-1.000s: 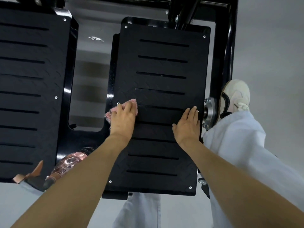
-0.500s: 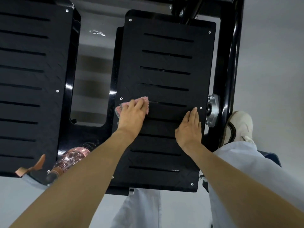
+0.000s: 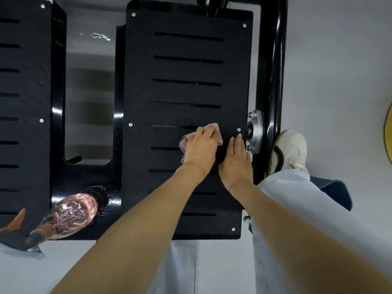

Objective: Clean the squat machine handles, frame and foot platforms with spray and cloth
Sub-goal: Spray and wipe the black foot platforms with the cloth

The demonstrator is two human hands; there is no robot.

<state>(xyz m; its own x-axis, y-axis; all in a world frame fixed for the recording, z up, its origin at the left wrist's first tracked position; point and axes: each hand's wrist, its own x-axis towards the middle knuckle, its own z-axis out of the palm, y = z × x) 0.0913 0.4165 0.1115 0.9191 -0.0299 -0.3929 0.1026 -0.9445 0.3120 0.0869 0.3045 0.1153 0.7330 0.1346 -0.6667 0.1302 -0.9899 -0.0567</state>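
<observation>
Two black slotted foot platforms lie below me, the right one (image 3: 186, 92) in the middle of view and the left one (image 3: 23, 102) at the left edge. My left hand (image 3: 200, 151) presses a pink cloth (image 3: 214, 129) flat onto the right platform near its right side, fingers laid over the cloth. Just to the right of it, my right hand (image 3: 237, 162) rests flat on the same platform, fingers straight. A pink clear spray bottle (image 3: 67, 215) lies on the black frame (image 3: 84, 179) between the platforms, at the lower left.
A black frame tube (image 3: 273, 71) runs along the right platform's right edge with a silver bearing block (image 3: 255, 132). My white shoe (image 3: 290, 149) and pale trouser leg (image 3: 297, 209) stand on the grey floor to the right. A yellow edge (image 3: 389, 132) shows far right.
My left hand has slid the pink cloth from the right platform's left side across to its right side, up to my right hand. The right hand stayed flat near the right edge.
</observation>
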